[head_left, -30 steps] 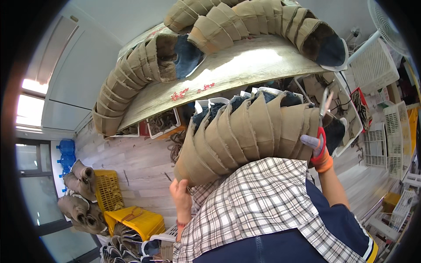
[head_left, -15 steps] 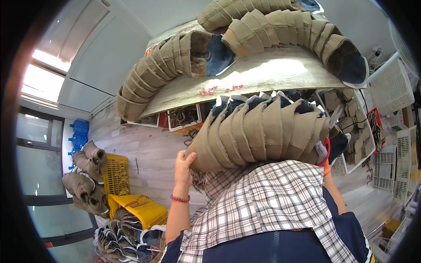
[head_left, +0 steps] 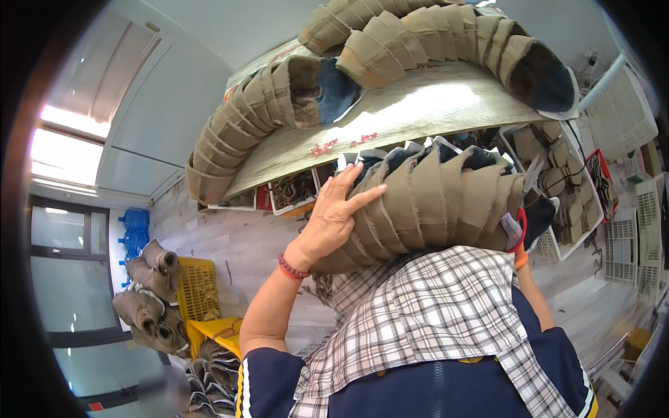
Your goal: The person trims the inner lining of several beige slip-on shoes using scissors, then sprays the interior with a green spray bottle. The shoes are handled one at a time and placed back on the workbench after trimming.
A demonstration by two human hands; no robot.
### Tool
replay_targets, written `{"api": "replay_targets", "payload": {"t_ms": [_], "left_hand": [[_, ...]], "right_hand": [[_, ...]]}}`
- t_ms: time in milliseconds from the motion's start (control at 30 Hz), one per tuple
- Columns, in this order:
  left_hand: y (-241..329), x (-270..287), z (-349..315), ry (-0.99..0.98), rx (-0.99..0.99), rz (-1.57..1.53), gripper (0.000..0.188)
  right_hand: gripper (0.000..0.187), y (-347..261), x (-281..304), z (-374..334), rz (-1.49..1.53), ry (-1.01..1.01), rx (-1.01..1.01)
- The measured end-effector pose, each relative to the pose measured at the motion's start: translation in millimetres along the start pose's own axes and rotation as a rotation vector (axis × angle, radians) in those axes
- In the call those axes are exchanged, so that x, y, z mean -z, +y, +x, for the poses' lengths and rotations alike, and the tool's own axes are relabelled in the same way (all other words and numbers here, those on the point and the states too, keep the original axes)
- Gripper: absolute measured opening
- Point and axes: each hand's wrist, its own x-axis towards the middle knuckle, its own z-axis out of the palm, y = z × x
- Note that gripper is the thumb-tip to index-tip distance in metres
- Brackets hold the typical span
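A long stack of nested brown fabric boot uppers (head_left: 432,202) with dark blue, white-edged linings lies across my lap. My left hand (head_left: 327,223) rests on the stack's left part, fingers stretched out and spread over the upper folds. A red beaded bracelet (head_left: 293,268) circles that wrist. At the stack's right end, my right hand (head_left: 512,230) is closed on red-handled scissors (head_left: 522,221), whose pale blade points up past the brown edges. Something orange shows at the right wrist, and most of the right fingers are hidden behind the stack.
Curved stacks of similar uppers (head_left: 240,122) lie on the wood-patterned table (head_left: 411,111) ahead. Under it stand white crates (head_left: 589,202) with brown pieces. To the left are yellow baskets (head_left: 198,289), bundled uppers (head_left: 150,306) and blue water bottles (head_left: 134,221).
My left hand has moved from the stack's lower left end up and right onto its upper folds, fingers spreading. The right hand keeps the scissors. The view has shifted slightly.
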Motion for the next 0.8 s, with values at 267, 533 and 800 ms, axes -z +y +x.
{"api": "replay_targets", "payload": {"t_ms": [267,533,800], "left_hand": [[46.3,-2.1,37.4,0.212,0.001,0.226,0.024],[82.7,-48.9,92.4,0.166,0.307,0.342,0.044],[92.9,-52.0,113.8,0.083,-0.335,0.214,0.065]], "right_hand": [[0.024,16.4,11.5,15.3,-0.398,-0.225,0.472],[0.034,7.2,-5.8,7.7,0.046,-0.250,0.201],[0.047,-21.6,-39.3,-3.6,0.181,-0.232,0.027]]}}
